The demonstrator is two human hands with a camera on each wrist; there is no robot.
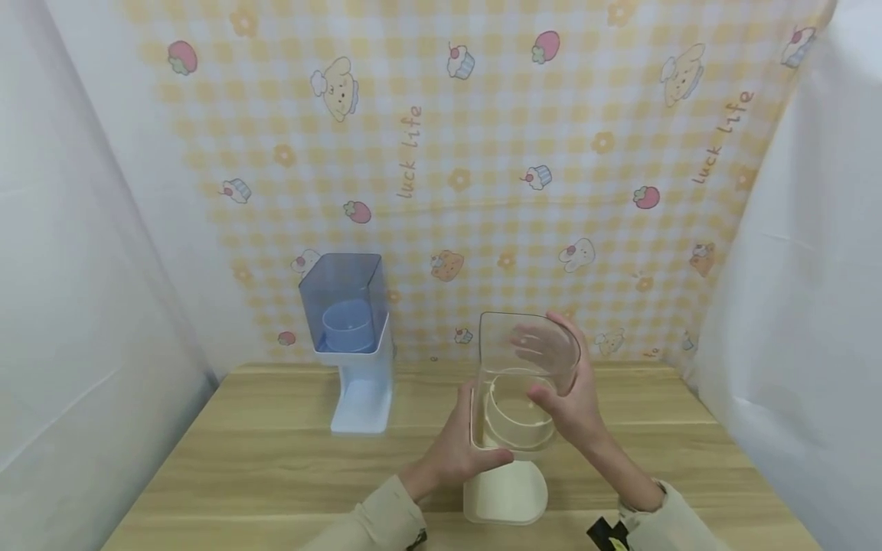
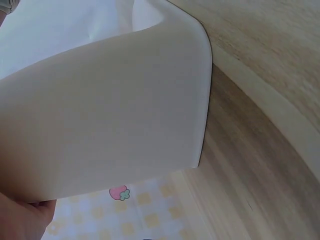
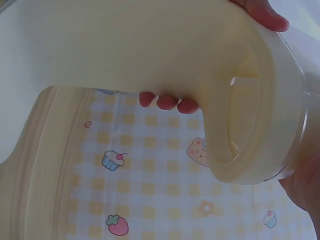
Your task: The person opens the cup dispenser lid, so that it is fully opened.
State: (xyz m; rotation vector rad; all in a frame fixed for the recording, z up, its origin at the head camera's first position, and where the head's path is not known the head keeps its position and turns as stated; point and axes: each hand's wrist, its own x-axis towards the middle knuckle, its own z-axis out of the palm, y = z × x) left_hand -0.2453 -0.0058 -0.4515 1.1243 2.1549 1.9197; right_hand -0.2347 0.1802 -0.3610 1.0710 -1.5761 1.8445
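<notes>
A cream dispenser (image 1: 506,493) with a clear container (image 1: 499,344) on top stands at the front of the table, between both hands. My left hand (image 1: 460,450) grips its left side just under the container, thumb along the front. In the right wrist view, several fingertips (image 3: 167,103) curl round the cream stand's far side. My right hand (image 1: 577,409) holds the clear container's right side, thumb at the front and the other fingers seen through the wall behind. A cream ring (image 1: 520,428) shows inside. Its cream stand (image 2: 110,115) fills much of the left wrist view.
A second dispenser (image 1: 361,398), pale blue with a tinted blue container (image 1: 338,279), stands upright at the back left of the wooden table (image 1: 262,459). Behind the table hangs a yellow checked cloth (image 1: 482,229). White sheets (image 1: 792,268) flank both sides.
</notes>
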